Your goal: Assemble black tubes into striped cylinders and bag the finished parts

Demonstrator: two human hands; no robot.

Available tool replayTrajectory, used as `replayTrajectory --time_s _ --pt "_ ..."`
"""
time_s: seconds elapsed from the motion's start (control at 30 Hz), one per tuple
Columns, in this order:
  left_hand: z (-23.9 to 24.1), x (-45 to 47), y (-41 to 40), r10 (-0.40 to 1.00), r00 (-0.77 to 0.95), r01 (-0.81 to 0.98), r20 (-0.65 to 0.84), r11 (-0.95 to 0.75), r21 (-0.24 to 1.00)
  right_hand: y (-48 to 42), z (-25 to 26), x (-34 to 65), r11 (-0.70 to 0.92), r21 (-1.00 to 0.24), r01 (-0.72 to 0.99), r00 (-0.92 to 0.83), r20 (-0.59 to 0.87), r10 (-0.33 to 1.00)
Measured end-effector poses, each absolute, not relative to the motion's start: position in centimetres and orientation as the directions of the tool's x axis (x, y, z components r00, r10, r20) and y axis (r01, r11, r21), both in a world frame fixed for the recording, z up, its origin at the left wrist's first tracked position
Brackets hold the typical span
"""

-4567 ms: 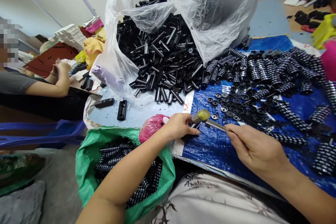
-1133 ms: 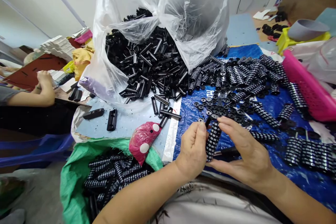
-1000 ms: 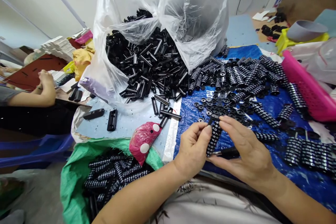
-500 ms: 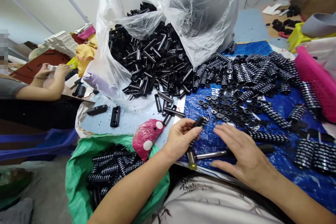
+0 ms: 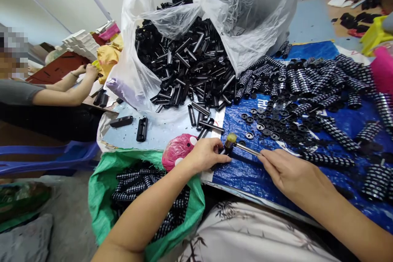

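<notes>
My right hand (image 5: 293, 174) is closed around the handle of a small mallet (image 5: 248, 149) with a yellow face on its head. The mallet's head is beside my left hand's fingertips, over a black cylindrical piece (image 5: 226, 151). My left hand (image 5: 206, 156) pinches that piece at the edge of the blue sheet (image 5: 242, 174); fingers and mallet head hide most of it. I cannot tell whether mallet and piece touch. Loose black round caps (image 5: 275, 136) lie beyond the mallet. Ribbed black-and-silver rollers (image 5: 330, 161) are piled to the right.
A clear plastic bag (image 5: 260, 20) spills black tubes (image 5: 196, 71) at the back. A green sack (image 5: 101, 188) of rollers stands at front left, with a pink spotted bundle (image 5: 175, 151) by its rim. Further left, a person's arms (image 5: 69, 86) work at another table.
My right hand, open above the lying mallet before, has taken its handle and raised its head to my left hand. The other person's hands have moved. The camera view has shifted.
</notes>
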State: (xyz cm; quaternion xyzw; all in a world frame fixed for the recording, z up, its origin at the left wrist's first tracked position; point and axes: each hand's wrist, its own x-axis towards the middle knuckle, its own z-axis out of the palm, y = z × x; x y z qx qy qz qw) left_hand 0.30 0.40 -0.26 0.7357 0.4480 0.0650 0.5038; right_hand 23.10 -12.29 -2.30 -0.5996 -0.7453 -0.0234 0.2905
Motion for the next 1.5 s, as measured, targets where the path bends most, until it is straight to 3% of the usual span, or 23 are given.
replayTrajectory --time_s 0.17,0.23,0.4,0.53,0.6,0.63,0.7,0.73,0.77,0.83,0.9,0.97,1.0,1.1,1.2,1.27,1.33,1.43,1.5 --pt "-0.7 0.4 1.3 0.723 0.635 0.568 -0.271 -0.2 0.798 -12.6 -0.8 22.2 0.448 -0.456 0.769 -0.119 0.586 0.802" --pt "-0.9 0.5 1.7 0.711 0.644 0.578 -0.281 -0.213 0.788 -12.8 -0.5 21.6 0.518 -0.45 0.727 -0.161 0.623 0.766" --pt "-1.2 1.3 1.7 0.704 0.624 0.618 -0.34 -0.178 0.766 -13.3 -1.9 20.4 0.562 -0.311 0.767 -0.389 0.471 0.792" --pt "1.5 0.1 1.5 0.698 0.634 0.65 -0.334 -0.246 0.719 -13.8 -2.4 21.8 0.585 -0.388 0.712 -0.404 0.455 0.793" --pt "4.3 -2.5 1.8 0.609 0.693 0.647 -0.385 -0.29 0.705 -14.0 -2.5 23.2 0.582 -0.409 0.703 -0.388 0.467 0.795" --pt "5.7 -4.1 2.0 0.501 0.739 0.633 -0.45 -0.289 0.718 -14.1 -2.6 24.0 0.572 -0.4 0.716 -0.371 0.477 0.797" --pt "8.2 -7.2 2.5 0.291 0.767 0.632 -0.572 -0.188 0.752 -14.2 -3.1 25.3 0.544 -0.37 0.753 -0.337 0.493 0.802" --pt "9.0 -8.3 2.6 0.275 0.765 0.631 -0.583 -0.136 0.764 -14.3 -3.4 25.8 0.533 -0.362 0.765 -0.329 0.491 0.806" --pt "9.5 -9.0 2.7 0.297 0.758 0.631 -0.581 -0.112 0.767 -14.2 -3.7 26.1 0.524 -0.36 0.772 -0.327 0.483 0.812" --pt "9.2 -8.6 2.6 0.506 0.718 0.634 -0.478 -0.191 0.749 -14.1 -4.2 26.4 0.518 -0.372 0.77 -0.341 0.446 0.828" --pt "7.6 -6.4 2.4 0.726 0.65 0.667 -0.223 -0.406 0.625 -13.9 -4.2 26.2 0.505 -0.39 0.77 -0.354 0.398 0.846" --pt "5.4 -3.4 2.6 0.766 0.642 0.701 0.015 -0.595 0.392 -13.7 -3.7 26.1 0.489 -0.395 0.778 -0.357 0.363 0.861" --pt "4.4 -1.8 2.9 0.744 0.665 0.705 0.061 -0.653 0.275 -13.6 -3.4 26.1 0.483 -0.392 0.783 -0.359 0.351 0.865" --pt "2.0 1.4 4.4 0.681 0.733 0.68 0.015 -0.733 0.031 -12.9 -2.5 27.1 0.445 -0.402 0.801 -0.312 0.355 0.882" --pt "1.2 2.3 6.0 0.665 0.747 0.664 0.004 -0.745 -0.063 -11.2 -1.8 30.3 0.169 -0.487 0.857 0.022 0.362 0.932" --pt "1.2 2.1 6.5 0.682 0.729 0.684 0.065 -0.728 -0.039 -9.4 -1.4 33.3 -0.093 -0.518 0.85 0.306 0.341 0.889" --pt "1.6 1.8 6.4 0.717 0.682 0.715 0.144 -0.696 0.074 -7.2 -0.9 36.3 -0.234 -0.503 0.832 0.435 0.328 0.839" --pt "2.1 1.8 5.0 0.787 0.573 0.694 0.23 -0.615 0.373 -3.2 -0.3 39.3 -0.348 -0.476 0.807 0.516 0.284 0.808" --pt "2.2 2.1 3.6 0.859 0.476 0.627 0.188 -0.482 0.612 -0.3 -0.1 40.2 -0.403 -0.469 0.786 0.553 0.242 0.797"
